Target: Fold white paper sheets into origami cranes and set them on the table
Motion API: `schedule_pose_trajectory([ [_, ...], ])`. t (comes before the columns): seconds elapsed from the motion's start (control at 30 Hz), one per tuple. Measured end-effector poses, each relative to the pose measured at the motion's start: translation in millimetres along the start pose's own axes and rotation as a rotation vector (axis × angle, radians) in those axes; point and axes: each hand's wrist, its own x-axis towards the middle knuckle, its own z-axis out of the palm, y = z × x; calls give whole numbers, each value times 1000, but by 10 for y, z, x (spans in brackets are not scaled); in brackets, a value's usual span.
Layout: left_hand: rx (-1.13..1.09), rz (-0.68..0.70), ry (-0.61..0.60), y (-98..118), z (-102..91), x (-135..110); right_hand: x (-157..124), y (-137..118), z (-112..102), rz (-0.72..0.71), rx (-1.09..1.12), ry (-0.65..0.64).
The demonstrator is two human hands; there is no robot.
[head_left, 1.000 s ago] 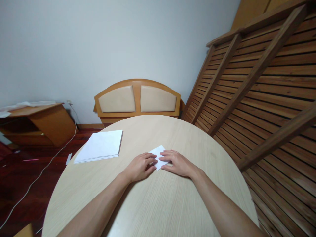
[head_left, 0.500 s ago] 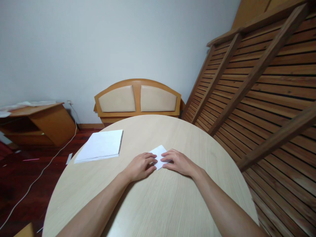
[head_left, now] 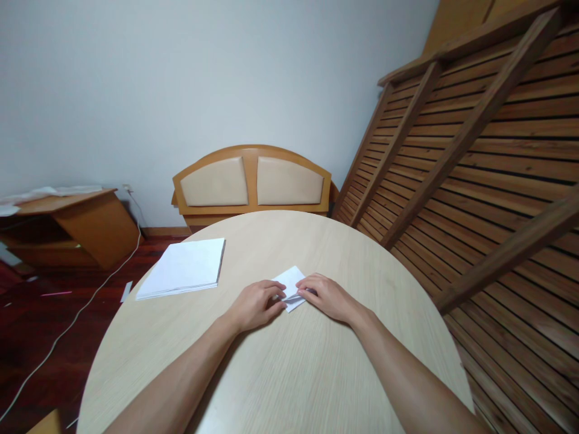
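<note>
A small folded white paper (head_left: 291, 284) lies near the middle of the round light-wood table (head_left: 289, 367). My left hand (head_left: 256, 304) rests on the paper's left edge with its fingers curled down onto it. My right hand (head_left: 328, 296) presses on the paper's right side, fingertips bent and pinching a flap that is slightly raised. Both forearms stretch across the table from the near edge. Most of the paper's near part is hidden under the fingers.
A stack of white sheets (head_left: 184, 275) lies at the table's left. Behind the table stands a padded wooden headboard (head_left: 251, 179). A slatted wooden frame (head_left: 479, 157) leans at the right. A low wooden cabinet (head_left: 67, 226) and a cable (head_left: 67, 328) are on the dark floor at left.
My right hand's fingers have drawn in from lying flat to a bent pinch, and a flap of the paper has lifted a little. The left hand has barely moved.
</note>
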Motion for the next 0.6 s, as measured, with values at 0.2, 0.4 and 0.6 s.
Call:
schedule_pose_trajectory([
  [0.2, -25, -55, 13, 8, 18, 25, 17, -22, 24, 5, 20, 25],
  [0.4, -39, -72, 50, -16, 73, 34, 12, -57, 9, 22, 33, 27],
  [0.6, -10, -76, 63, -18, 61, 34, -1, 6, 38, 48, 45, 40],
])
